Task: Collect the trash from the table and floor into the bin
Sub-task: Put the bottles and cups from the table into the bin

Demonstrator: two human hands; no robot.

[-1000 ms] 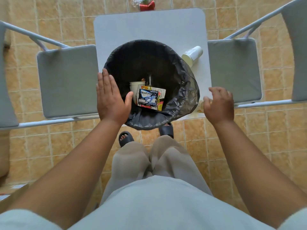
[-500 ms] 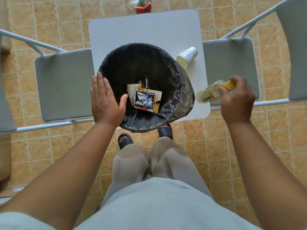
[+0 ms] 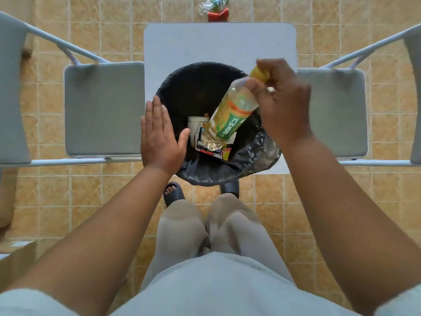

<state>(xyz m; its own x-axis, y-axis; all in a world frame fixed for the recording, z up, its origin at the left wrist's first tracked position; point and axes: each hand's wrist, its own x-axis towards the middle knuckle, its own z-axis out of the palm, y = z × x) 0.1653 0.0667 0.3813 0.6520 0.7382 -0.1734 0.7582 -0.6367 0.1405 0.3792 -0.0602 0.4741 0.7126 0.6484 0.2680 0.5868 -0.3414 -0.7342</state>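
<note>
A bin lined with a black bag (image 3: 250, 160) stands on the near part of a white table (image 3: 218, 44). My right hand (image 3: 282, 103) grips a plastic bottle (image 3: 230, 115) with a yellow cap and green label by its neck, tilted bottom-down over the bin's opening. Flat against the bin's left rim rests my left hand (image 3: 159, 140), fingers straight. Inside the bin lie a white cup (image 3: 196, 126) and a printed carton (image 3: 218, 149). Beyond the table's far edge, a crumpled clear bottle (image 3: 211, 3) and a red wrapper (image 3: 217, 14) lie on the floor.
Grey folding chairs flank the table, one at the left (image 3: 102, 108) and one at the right (image 3: 337, 115). Tan floor tiles surround everything. My legs and sandalled feet (image 3: 173, 192) stand just before the table. A cardboard box (image 3: 16, 254) sits at the lower left.
My right hand picked the bottle up at the table's right edge and swung it left over the bin. The white cup lying on the table is now hidden. My left hand stayed on the rim.
</note>
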